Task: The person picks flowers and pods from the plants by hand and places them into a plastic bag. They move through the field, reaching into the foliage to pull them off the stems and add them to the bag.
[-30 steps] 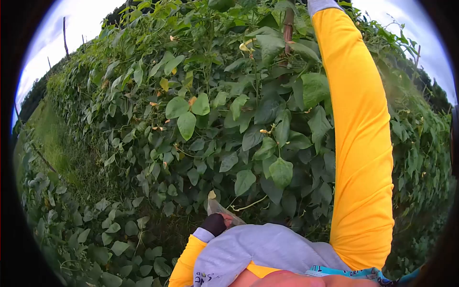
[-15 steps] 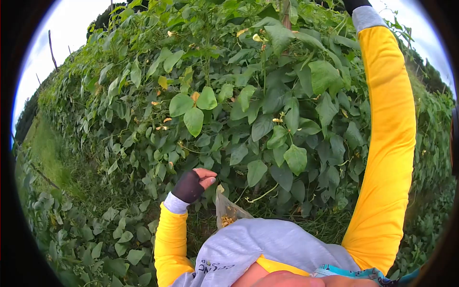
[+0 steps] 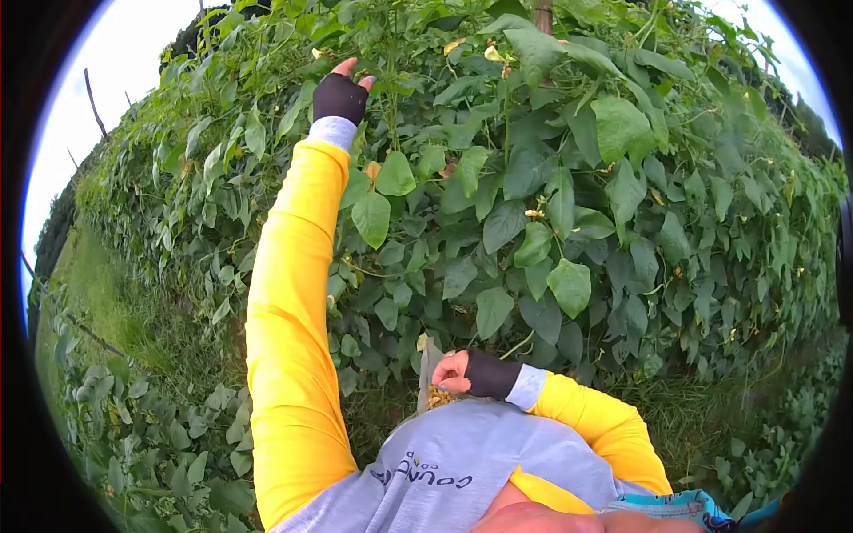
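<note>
My left hand (image 3: 343, 91), in a dark fingerless glove, reaches up into the leaves near a pale yellow flower (image 3: 318, 54). Its thumb and a finger are apart, with nothing visible between them. Low at the centre, my right hand (image 3: 455, 371) is over the mouth of a translucent bag (image 3: 426, 366) at my chest. The fingers of this hand are bent together, and whatever they may hold is hidden. Yellow flowers (image 3: 439, 397) lie in the bag. Another pale flower (image 3: 494, 54) stands on the vine right of my left hand.
A dense wall of climbing vines (image 3: 533, 222) fills the view ahead. A wooden post (image 3: 543, 16) rises at the top. Low leafy plants (image 3: 169, 444) and grass (image 3: 115, 293) cover the ground at left. A thin pole (image 3: 94, 102) stands farther back.
My left hand has gone from beside the bag up to the upper leaves. My right hand has come down from the top right to the bag. The view has shifted slightly.
</note>
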The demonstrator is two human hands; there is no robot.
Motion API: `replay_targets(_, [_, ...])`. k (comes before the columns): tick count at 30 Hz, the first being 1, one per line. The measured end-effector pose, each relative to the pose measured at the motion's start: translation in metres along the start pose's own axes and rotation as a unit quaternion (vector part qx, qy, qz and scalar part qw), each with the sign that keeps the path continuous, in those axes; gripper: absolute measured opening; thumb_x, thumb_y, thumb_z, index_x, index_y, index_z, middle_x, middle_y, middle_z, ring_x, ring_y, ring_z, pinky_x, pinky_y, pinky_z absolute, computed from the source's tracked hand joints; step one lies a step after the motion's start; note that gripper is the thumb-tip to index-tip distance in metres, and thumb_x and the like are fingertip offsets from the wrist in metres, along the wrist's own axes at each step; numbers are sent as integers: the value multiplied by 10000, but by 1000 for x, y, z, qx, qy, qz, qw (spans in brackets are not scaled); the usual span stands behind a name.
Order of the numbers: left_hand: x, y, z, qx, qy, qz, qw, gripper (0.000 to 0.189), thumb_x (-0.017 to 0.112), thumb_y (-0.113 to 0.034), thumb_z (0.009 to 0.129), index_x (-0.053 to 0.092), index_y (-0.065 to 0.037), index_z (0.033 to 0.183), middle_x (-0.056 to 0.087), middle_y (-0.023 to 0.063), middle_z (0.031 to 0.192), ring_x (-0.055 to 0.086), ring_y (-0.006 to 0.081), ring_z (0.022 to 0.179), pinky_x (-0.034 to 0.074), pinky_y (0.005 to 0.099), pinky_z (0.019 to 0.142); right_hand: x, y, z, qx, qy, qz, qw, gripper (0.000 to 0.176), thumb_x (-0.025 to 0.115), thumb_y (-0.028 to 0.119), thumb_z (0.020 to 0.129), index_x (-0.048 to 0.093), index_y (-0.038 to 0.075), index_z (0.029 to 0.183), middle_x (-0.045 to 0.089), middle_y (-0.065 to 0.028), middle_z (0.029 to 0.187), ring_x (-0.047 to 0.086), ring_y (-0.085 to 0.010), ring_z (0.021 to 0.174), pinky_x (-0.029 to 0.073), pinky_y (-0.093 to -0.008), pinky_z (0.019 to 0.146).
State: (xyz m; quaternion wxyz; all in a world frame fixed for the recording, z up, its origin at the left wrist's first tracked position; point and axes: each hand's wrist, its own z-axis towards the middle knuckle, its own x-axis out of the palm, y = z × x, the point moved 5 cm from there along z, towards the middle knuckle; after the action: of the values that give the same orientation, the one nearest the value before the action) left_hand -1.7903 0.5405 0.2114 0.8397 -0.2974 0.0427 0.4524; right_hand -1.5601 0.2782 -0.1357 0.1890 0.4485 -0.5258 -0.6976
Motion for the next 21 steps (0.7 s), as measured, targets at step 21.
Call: replay_targets(21, [15, 84, 50, -36, 179, -17, 983, 214, 589, -138, 933, 650, -41, 1115, 689, 58, 862, 647, 121, 703, 514, 245, 638, 71, -104, 17, 65, 37, -118, 990, 246, 623, 226, 798, 654, 34, 948, 676, -159, 900, 641, -329, 852, 499, -427, 761])
